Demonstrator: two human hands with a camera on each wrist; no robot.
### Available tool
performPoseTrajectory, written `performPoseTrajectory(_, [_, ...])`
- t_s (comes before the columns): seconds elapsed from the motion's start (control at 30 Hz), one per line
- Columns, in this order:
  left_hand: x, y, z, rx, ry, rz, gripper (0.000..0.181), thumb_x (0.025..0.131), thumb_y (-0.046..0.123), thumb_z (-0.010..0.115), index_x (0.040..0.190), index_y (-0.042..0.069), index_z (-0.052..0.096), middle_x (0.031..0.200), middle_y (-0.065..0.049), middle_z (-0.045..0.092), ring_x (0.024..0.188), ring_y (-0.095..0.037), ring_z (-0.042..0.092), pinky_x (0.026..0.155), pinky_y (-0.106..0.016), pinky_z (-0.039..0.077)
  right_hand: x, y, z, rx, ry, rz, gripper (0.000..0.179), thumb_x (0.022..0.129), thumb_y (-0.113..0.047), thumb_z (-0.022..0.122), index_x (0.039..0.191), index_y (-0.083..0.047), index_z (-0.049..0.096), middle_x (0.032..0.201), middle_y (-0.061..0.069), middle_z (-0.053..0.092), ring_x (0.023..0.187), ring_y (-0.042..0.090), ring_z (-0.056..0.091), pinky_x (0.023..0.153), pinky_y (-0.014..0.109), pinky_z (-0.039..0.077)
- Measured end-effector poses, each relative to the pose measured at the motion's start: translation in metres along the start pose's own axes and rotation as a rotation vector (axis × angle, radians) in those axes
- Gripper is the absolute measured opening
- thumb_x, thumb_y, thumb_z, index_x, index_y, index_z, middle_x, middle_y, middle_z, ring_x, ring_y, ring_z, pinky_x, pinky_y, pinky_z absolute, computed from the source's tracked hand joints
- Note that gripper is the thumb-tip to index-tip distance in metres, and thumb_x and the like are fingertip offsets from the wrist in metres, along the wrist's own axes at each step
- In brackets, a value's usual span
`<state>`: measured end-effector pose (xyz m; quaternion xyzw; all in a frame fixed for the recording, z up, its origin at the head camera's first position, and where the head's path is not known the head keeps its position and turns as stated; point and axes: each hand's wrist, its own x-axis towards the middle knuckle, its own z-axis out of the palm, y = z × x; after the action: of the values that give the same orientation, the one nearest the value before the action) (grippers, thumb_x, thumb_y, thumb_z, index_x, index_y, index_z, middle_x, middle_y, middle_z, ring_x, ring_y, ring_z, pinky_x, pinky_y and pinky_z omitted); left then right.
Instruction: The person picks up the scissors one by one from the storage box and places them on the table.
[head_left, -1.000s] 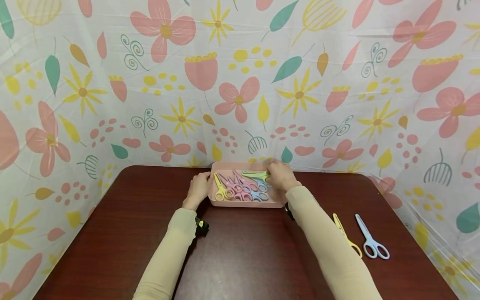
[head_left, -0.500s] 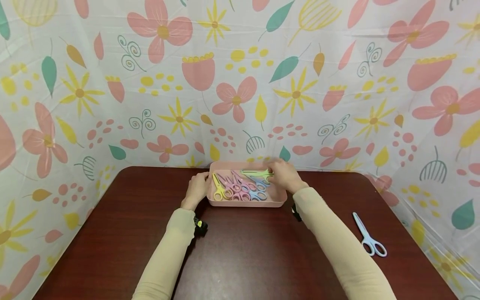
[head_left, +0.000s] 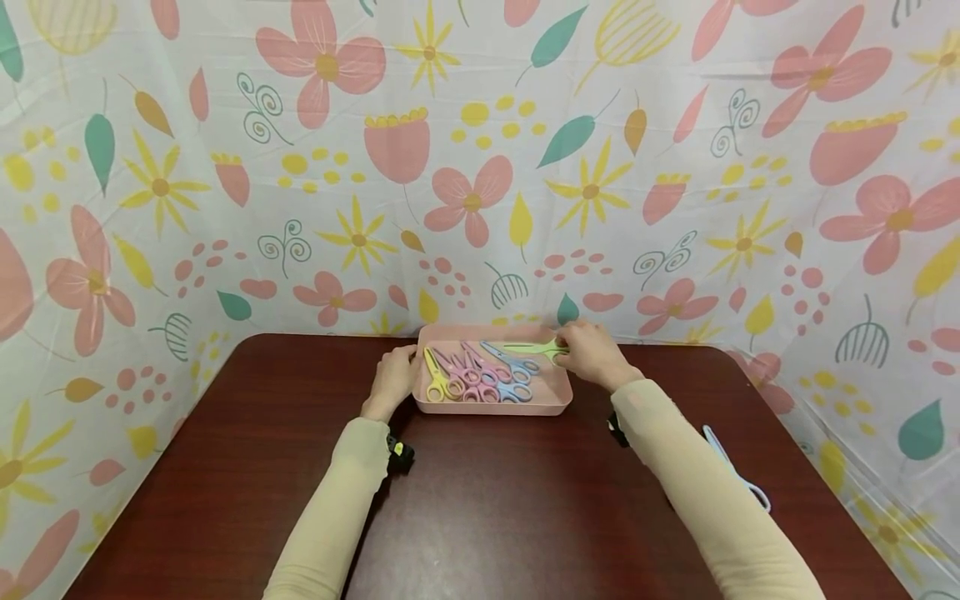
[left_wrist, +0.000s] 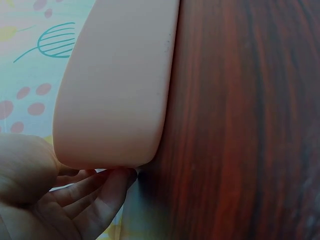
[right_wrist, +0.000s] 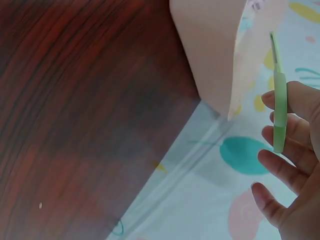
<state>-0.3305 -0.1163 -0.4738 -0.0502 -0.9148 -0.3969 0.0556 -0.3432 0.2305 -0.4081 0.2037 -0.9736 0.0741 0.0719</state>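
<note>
At the far side of the table a pink tray holds several child-size scissors. My left hand grips the tray's left end; in the left wrist view its fingers lie against the end wall. My right hand pinches green scissors by the handles over the tray's right part, blades pointing left. The right wrist view shows these green scissors edge-on between thumb and fingers, above the rim. Inside the tray lie yellow scissors, pink scissors and light blue scissors.
On the right of the dark wood table, light blue scissors lie partly hidden by my right sleeve. A flowered curtain hangs right behind the tray and down both sides of the table.
My right hand has moved right and slightly up, drawing the green scissors away from the other scissors. My right forearm now covers the yellow scissors on the table. The left hand stays on the tray.
</note>
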Motion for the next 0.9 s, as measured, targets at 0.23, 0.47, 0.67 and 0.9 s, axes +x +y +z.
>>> performPoseTrajectory(0.23, [0.0,-0.001,0.0,-0.008,0.011,0.014,0.036,0.103,0.017,0.05,0.136,0.002,0.057,0.059,-0.007,0.052,0.041,-0.015,0.037,0.043,-0.028,0.032,-0.014,0.018,-0.016,-0.02,0.038,0.011,0.011,0.083,-0.017,0.073,0.09,-0.009,0.071,0.093,0.006,0.066,0.09,0.03,0.06,0.085,0.055,0.041])
performPoseTrajectory(0.47, [0.0,-0.001,0.001,-0.001,0.007,0.022,0.036,0.103,0.016,0.05,0.136,0.001,0.057,0.06,-0.006,0.053,0.042,-0.014,0.038,0.044,-0.028,0.032,-0.034,0.021,-0.034,-0.048,0.089,-0.016,0.01,0.082,-0.017,0.074,0.09,-0.011,0.07,0.097,0.006,0.067,0.095,0.031,0.059,0.082,0.055,0.04])
performPoseTrajectory(0.67, [0.0,-0.002,0.001,-0.002,0.011,0.021,0.036,0.103,0.015,0.05,0.136,0.002,0.057,0.062,-0.007,0.055,0.042,-0.014,0.037,0.044,-0.029,0.032,-0.055,0.016,-0.04,-0.066,0.176,-0.006,0.009,0.079,-0.017,0.074,0.084,-0.011,0.07,0.088,0.004,0.064,0.089,0.027,0.055,0.073,0.049,0.038])
performPoseTrajectory(0.9, [-0.001,-0.001,0.0,-0.011,0.004,0.014,0.036,0.103,0.015,0.051,0.136,0.002,0.057,0.071,-0.01,0.061,0.045,-0.016,0.045,0.045,-0.029,0.034,-0.09,0.014,-0.042,-0.043,0.302,0.023,0.01,0.075,-0.018,0.076,0.078,-0.012,0.068,0.078,0.0,0.06,0.079,0.027,0.055,0.066,0.049,0.039])
